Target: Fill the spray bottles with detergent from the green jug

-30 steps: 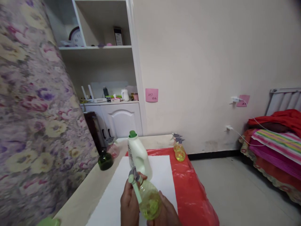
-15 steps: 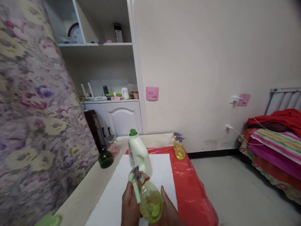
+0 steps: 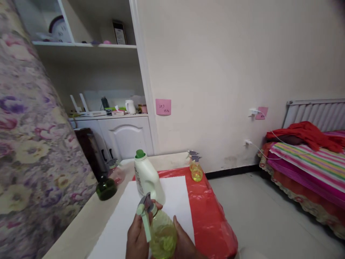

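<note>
A clear spray bottle [image 3: 163, 235] with yellow-green liquid and a grey and pale green trigger head is held tilted over white paper. My left hand [image 3: 137, 235] is closed around its neck and trigger head. On the other side my right hand [image 3: 184, 240] cups the round body, with the thumb along its edge; the lower fingers are hidden. Just beyond stands a large pale green jug [image 3: 148, 176] with a green cap, upright on the white paper [image 3: 175, 190].
Two spray bottles of yellow liquid [image 3: 197, 172] stand at the far right of the red sheet [image 3: 207, 212]. At the left are a dark green bottle [image 3: 106, 189] and a pink spray bottle [image 3: 116, 174], beside the floral curtain [image 3: 29, 144]. A bed [image 3: 304, 162] is at the right.
The view has turned right, so everything sits further left in the picture. Both hands still hold the spray bottle in much the same pose.
</note>
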`<state>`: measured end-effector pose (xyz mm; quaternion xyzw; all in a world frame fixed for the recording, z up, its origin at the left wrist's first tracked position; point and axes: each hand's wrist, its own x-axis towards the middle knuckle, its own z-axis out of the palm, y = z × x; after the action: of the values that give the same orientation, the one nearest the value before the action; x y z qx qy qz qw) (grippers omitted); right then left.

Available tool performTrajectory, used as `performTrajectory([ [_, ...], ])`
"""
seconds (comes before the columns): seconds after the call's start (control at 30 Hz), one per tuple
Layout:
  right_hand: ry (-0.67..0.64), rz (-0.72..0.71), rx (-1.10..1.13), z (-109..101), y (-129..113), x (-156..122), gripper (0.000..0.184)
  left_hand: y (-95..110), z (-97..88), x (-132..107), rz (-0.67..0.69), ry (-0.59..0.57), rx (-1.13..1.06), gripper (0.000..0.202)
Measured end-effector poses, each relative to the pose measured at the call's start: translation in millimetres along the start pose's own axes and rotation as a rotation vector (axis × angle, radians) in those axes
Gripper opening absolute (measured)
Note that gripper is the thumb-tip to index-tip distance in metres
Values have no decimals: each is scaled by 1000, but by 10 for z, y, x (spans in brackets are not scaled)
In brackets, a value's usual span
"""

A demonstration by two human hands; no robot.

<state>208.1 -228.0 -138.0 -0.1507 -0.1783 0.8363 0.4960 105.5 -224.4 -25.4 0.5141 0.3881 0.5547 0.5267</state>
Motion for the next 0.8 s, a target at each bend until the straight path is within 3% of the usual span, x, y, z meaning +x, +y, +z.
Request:
performTrajectory([
  [0.13,-49,-70,7,143,-40,-159,68,-49,-48,50,63,72,32,46],
  [0.23,0,-67,4,141,-70,-211,61,-78,-83,69,76,55,30,44],
  [0.43,-21,43,-11,137,-148,-279,67,17,-52,50,-79,-57,-6,59],
  [0.57,-9,-32,-15,126,-115,-274,72,64,33,6,-91,-48,-58,60],
  [0.67,8,-122,-19,-2,-43,-171,77,58,68,-13,-76,-27,-68,57],
  [0.8,22,-134,-46,-199,4,-56,84,5,39,25,-24,-22,-44,58],
])
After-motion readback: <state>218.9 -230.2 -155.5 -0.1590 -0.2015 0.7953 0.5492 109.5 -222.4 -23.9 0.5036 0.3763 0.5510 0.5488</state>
